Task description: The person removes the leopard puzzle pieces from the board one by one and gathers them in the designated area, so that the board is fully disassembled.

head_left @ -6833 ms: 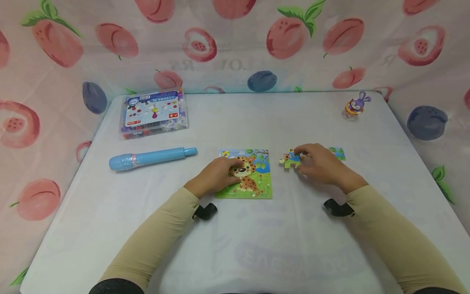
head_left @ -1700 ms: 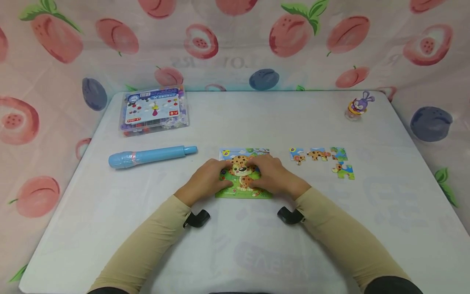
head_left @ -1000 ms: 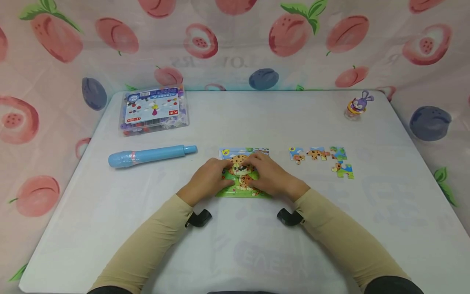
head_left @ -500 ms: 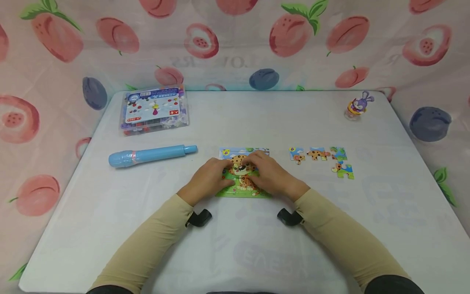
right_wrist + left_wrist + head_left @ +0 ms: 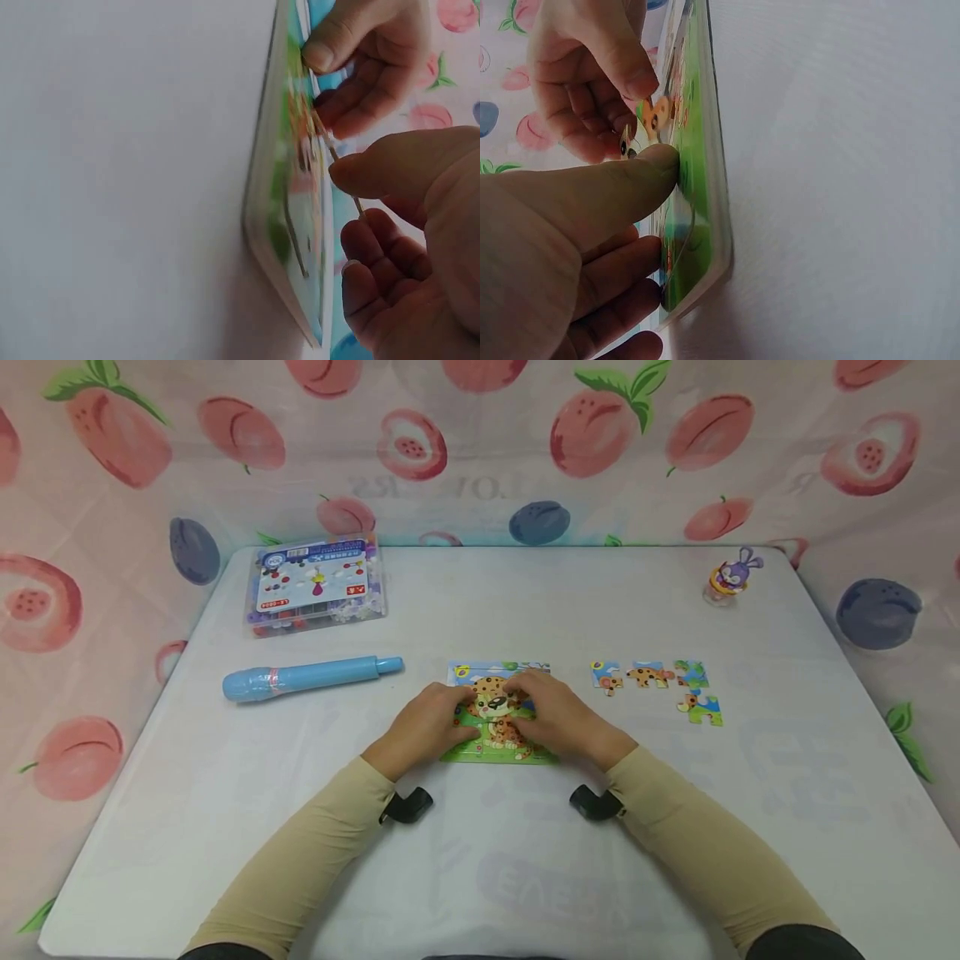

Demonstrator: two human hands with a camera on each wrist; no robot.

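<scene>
A square jigsaw puzzle (image 5: 498, 757) with a spotted leopard cub on green grass lies flat on the white table, both hands over it. My left hand (image 5: 423, 727) rests on its left side, with thumb and fingertips touching the surface in the left wrist view. From the right, my right hand (image 5: 558, 714) pinches a thin spotted puzzle piece (image 5: 658, 118) between thumb and fingers. That piece stands tilted above the board in the right wrist view, its lower end close to the puzzle. The hands hide parts of both sides of the picture.
Several loose puzzle pieces (image 5: 651, 674) lie right of the board. A light blue tube-shaped wand (image 5: 315, 678) lies to the left, with a clear box of coloured parts (image 5: 315, 585) behind it. A purple rabbit figure (image 5: 731, 575) stands at the back right.
Since the oldest frame, my right hand has moved left from the loose pieces to the puzzle. Over the last second it shifts only slightly; my left hand stays nearly still.
</scene>
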